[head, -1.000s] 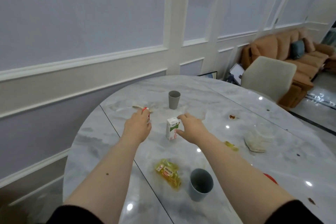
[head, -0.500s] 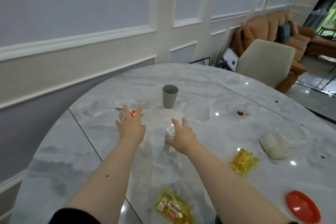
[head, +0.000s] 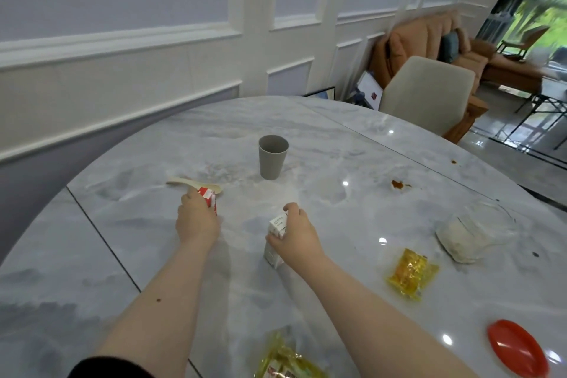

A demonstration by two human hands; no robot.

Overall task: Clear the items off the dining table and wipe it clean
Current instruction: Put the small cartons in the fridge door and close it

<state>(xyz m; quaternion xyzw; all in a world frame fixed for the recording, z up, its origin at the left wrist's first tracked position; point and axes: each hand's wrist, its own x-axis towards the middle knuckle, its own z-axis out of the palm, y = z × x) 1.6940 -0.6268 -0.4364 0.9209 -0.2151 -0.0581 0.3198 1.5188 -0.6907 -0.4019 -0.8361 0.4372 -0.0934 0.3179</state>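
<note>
On the grey marble dining table (head: pixel 322 144), my left hand (head: pixel 196 219) grips a small red and white carton (head: pixel 208 197). My right hand (head: pixel 299 238) grips a white drink carton (head: pixel 274 242) that stands upright on the table. A cream plastic spoon (head: pixel 190 184) lies just beyond the red carton. A grey cup (head: pixel 272 156) stands upright farther back, apart from both hands.
Two yellow snack wrappers (head: pixel 411 275) (head: pixel 285 360) lie near me. A red dish (head: pixel 517 347) sits at the front right, a crumpled clear bag (head: pixel 472 232) at the right. Brown stains (head: pixel 398 184) mark the table. A beige chair (head: pixel 425 95) stands behind it.
Both hands have gone from reaching with spread fingers to closing round their cartons. My head has come closer to the table and turned right.
</note>
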